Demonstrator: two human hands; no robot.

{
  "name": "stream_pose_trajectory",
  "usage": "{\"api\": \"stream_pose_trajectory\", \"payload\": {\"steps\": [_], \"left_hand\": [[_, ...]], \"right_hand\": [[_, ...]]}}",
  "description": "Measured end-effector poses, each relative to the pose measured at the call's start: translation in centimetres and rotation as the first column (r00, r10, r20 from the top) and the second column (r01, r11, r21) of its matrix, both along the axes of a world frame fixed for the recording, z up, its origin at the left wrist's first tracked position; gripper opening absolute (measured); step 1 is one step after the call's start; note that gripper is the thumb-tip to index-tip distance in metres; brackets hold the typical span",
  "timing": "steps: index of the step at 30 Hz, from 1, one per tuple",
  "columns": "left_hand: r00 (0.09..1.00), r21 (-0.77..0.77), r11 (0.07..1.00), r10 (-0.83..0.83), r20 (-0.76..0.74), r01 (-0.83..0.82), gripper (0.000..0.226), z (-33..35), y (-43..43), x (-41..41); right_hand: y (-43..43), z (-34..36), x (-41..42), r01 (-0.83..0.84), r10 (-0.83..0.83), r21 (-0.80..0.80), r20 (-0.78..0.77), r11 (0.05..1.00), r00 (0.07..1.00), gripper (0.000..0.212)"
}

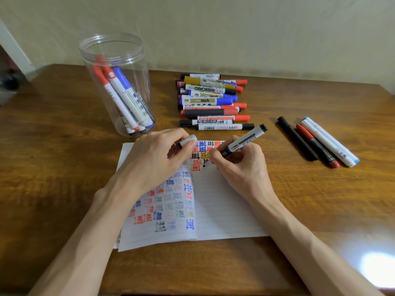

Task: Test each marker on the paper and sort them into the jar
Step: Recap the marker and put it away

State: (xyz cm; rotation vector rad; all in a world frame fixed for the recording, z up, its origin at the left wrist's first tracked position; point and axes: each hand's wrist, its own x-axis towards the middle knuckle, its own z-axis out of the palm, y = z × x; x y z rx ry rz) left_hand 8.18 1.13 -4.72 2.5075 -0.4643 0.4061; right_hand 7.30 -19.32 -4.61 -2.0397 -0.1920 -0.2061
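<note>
black marker point(243, 142), uncapped, tip down on the paper point(224, 206), gripped in the right hand point(239, 165). left hand point(154, 159) pinches a white cap point(188, 141) and rests on the paper. clear jar point(119, 86), holding several markers, stands upright on the desk point(64, 157) beyond the paper's left corner. marker pile point(211, 101) lies just beyond the paper.

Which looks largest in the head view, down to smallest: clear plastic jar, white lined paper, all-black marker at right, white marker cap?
1. White lined paper
2. Clear plastic jar; the paper lies nearer the camera, so this order is unsure.
3. All-black marker
4. White marker cap
</note>
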Motion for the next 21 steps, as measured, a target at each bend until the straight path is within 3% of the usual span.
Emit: {"api": "stream_pose_trajectory", "payload": {"steps": [21], "left_hand": [[0.999,-0.006,1.0,0.006,-0.032,-0.006,0.026,-0.23,0.11,0.19]], "right_hand": [[0.15,-0.29,-0.15,-0.071,0.072,-0.022,0.031,0.997,0.997,0.025]]}}
